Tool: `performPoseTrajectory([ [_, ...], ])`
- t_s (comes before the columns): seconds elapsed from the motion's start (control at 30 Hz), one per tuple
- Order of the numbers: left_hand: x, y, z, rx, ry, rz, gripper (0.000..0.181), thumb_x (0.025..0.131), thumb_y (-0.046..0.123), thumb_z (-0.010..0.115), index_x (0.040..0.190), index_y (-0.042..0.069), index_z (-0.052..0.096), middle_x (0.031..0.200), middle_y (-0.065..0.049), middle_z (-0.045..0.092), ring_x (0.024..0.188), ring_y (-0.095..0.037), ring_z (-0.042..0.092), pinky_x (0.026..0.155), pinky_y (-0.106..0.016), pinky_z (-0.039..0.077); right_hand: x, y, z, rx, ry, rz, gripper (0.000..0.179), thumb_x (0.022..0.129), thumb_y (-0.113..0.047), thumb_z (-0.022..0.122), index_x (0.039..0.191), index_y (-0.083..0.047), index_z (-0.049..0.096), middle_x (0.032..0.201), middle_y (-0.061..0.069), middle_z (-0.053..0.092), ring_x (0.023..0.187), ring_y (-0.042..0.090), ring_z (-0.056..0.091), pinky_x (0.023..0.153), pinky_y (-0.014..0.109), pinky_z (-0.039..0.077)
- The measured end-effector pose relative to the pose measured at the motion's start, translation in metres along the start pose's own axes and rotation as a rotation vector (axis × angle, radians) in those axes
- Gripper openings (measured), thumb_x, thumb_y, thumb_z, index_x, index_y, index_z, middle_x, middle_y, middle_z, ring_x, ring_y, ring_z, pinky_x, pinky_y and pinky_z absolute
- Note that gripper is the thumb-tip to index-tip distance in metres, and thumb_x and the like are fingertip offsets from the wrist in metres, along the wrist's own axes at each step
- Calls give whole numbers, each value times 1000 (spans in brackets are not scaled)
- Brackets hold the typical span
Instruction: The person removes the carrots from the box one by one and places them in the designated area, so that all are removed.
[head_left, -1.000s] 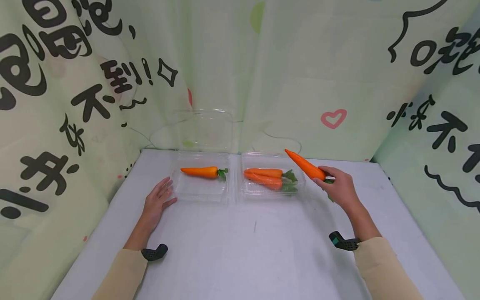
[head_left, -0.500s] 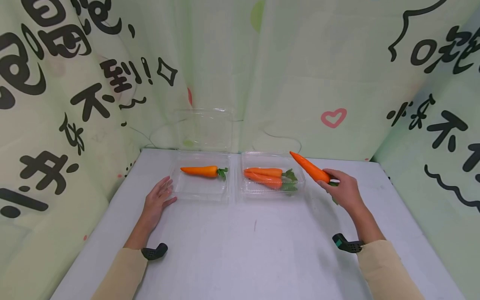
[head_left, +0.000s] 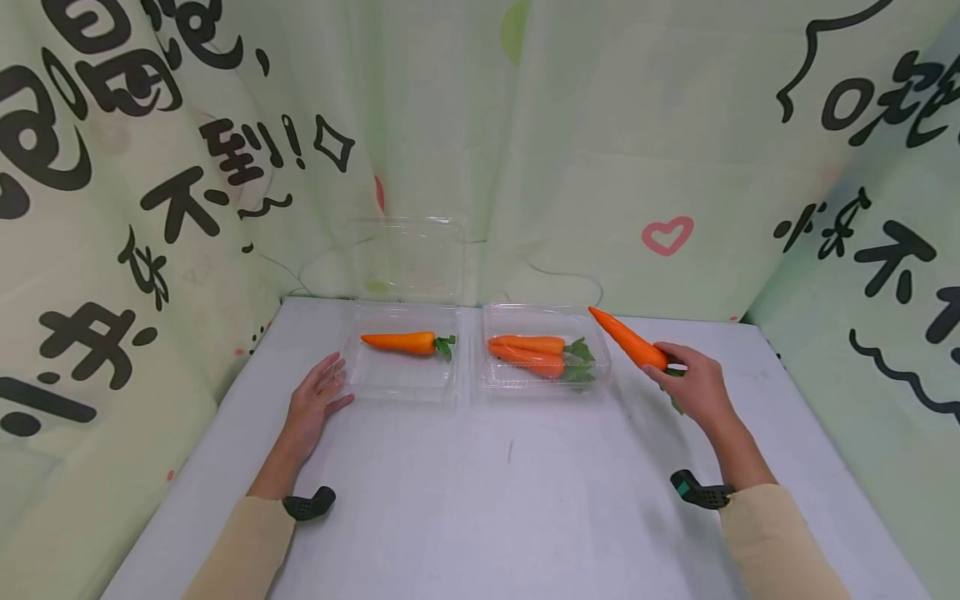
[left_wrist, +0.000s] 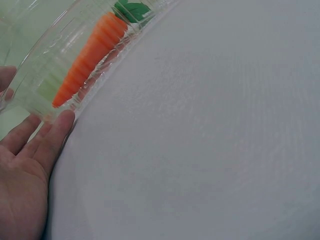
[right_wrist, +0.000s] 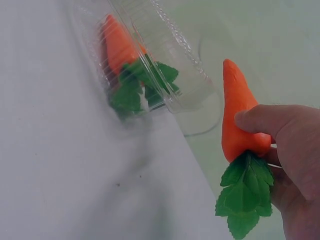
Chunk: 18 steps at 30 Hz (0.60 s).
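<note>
My right hand (head_left: 697, 383) pinches an orange carrot (head_left: 628, 337) near its leafy end, raised over the table with its tip pointing up and left. In the right wrist view the thumb presses on the carrot's side, and green leaves (right_wrist: 245, 192) hang below. To its left stands a clear plastic box (head_left: 528, 314) with two carrots (head_left: 528, 362) inside. My left hand (head_left: 311, 408) lies with its fingers extended at the left edge of another clear box (head_left: 397, 379), which holds one carrot (head_left: 399, 343). The left wrist view shows fingertips (left_wrist: 64, 120) right at that box's corner.
The left box's transparent lid (head_left: 408, 262) stands raised against the curtain (head_left: 570, 125) at the back. Curtains with black lettering close in both sides of the white table (head_left: 487, 500). The two boxes sit side by side near the table's far edge.
My right hand has drifted slightly to the right and toward me with the carrot, away from the right box. My left hand and both boxes stay where they were.
</note>
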<state>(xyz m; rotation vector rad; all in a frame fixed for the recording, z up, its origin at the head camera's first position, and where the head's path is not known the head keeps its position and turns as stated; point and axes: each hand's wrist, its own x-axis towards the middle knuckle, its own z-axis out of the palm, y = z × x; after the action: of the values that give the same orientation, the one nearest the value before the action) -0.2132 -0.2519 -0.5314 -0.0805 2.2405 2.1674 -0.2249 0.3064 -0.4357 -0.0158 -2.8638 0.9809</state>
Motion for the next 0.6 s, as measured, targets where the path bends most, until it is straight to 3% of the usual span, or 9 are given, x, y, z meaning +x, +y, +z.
performPoseTrajectory([
  [0.6,-1,1,1,3,2,9,58,102,30,48,154,21,25,160,-4,28,146,-24,30,94,-22,53,-4,16,-2,-21,-14,48,53,94,-24,63,139,1,48,132,28,52,118,46,49,94,58,51],
])
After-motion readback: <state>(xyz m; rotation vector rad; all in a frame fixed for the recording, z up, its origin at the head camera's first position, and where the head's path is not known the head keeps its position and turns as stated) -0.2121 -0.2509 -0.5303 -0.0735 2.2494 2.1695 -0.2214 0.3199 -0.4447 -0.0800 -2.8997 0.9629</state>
